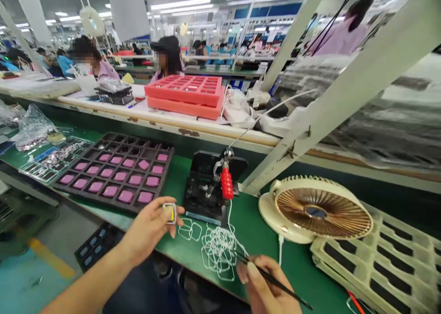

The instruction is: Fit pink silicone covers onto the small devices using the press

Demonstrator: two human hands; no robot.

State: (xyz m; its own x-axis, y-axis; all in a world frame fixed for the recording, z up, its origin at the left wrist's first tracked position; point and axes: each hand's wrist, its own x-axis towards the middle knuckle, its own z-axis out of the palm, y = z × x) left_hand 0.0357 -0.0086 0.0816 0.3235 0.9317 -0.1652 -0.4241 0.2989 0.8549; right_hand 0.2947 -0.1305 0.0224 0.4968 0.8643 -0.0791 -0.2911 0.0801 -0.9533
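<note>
My left hand [151, 229] holds a small squarish watch-like case [169, 213] with a pale rim and a yellow patch inside, gripped between thumb and fingers near the bench edge. In my right hand [265, 282] is a pair of dark tweezers [275, 282], their tips touching or just above a tangled pile of thin white square rings [218, 249]. A few loose white rings [190, 230] lie left of the pile. Behind them stands a black clamp fixture [206, 194] with a red handle [226, 183].
A black compartment tray [132, 207] with pink-purple square pieces lies left. To the right are a cream fan [317, 208] and stacked pale trays [382, 259]. Red foam trays [186, 103] sit on the raised shelf, below a slanting white post [330, 107]. Co-workers sit beyond.
</note>
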